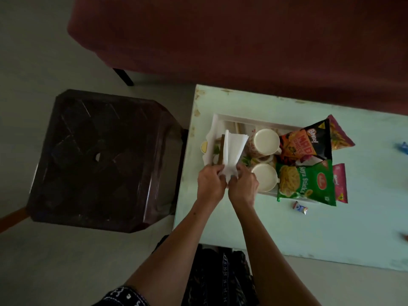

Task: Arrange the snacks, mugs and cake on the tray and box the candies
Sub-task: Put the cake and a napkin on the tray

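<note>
We see a pale green worktop (242, 217) with chipped edges, and on it a white tray (220, 117) packed with snacks and mugs. Our left hand (210, 184) and right hand (244, 186) meet at the tray's near left corner, both pinching the lower end of a stack of white paper napkins (234, 146) that fans upward toward 12 o'clock over a brown-edged item we cannot make out. To the napkins' 3 o'clock stand two cream mugs with printed sides, one mug (266, 141) farther from us and the other mug (265, 176) nearer, just beside our right hand. Farther toward 3 o'clock lie the packets: a black and orange chips packet (309, 142) overlapping a green Soya Sticks packet (309, 184), with a maroon packet (340, 133) and a pink packet (340, 184) peeking out behind them. A small wrapped candy (300, 207) lies on the bare worktop at about 5 o'clock from the tray, and a blue wrapper (403, 147) sits at the right edge. A dark plastic stool (99, 160) stands on the floor at 9 o'clock.
</note>
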A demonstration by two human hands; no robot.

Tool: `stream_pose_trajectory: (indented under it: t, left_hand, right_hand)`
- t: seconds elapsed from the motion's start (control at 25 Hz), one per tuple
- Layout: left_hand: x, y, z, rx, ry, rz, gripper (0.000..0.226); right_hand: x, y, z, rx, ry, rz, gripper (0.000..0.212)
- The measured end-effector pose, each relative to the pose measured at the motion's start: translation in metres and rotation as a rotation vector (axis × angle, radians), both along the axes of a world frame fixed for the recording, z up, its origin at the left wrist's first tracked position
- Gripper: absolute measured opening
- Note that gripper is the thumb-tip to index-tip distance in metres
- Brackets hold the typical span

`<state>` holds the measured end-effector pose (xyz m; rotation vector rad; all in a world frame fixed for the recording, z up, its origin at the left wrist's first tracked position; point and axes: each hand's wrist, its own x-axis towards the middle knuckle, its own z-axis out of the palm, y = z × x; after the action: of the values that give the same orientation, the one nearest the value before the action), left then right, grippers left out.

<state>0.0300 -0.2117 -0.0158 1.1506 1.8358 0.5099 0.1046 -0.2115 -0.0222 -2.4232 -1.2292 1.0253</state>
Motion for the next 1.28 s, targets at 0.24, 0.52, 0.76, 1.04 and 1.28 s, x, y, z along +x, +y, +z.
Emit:
stream_pose_trajectory:
  t: [0.24, 0.52, 0.76, 1.04, 1.28]
  left_hand:
    - [0.015, 0.005, -0.02, -0.017, -0.017, 0.075, 0.015]
    - [0.02, 0.001, -0.031, -0.032, 0.011, 0.161, 0.012]
    - [0.019, -0.01, -0.037, -0.039, 0.028, 0.159, 0.018]
    - [0.014, -0.035, -0.037, 0.005, 0.112, 0.185, 0.02]
    - [0.009, -0.07, -0.035, -0.123, 0.145, 0.261, 0.018]
  right_hand:
    - [0.009, 0.008, -0.019, -0.01, 0.05, -0.013, 0.022]
    - [0.009, 0.004, -0.035, 0.016, 0.017, 0.056, 0.017]
    - [0.01, -0.014, -0.045, 0.018, -0.004, 0.171, 0.03]
    - [0.035, -0.034, -0.029, 0.082, 0.138, 0.228, 0.02]
    - [0.138, -0.098, -0.026, -0.191, 0.332, -0.019, 0.026]
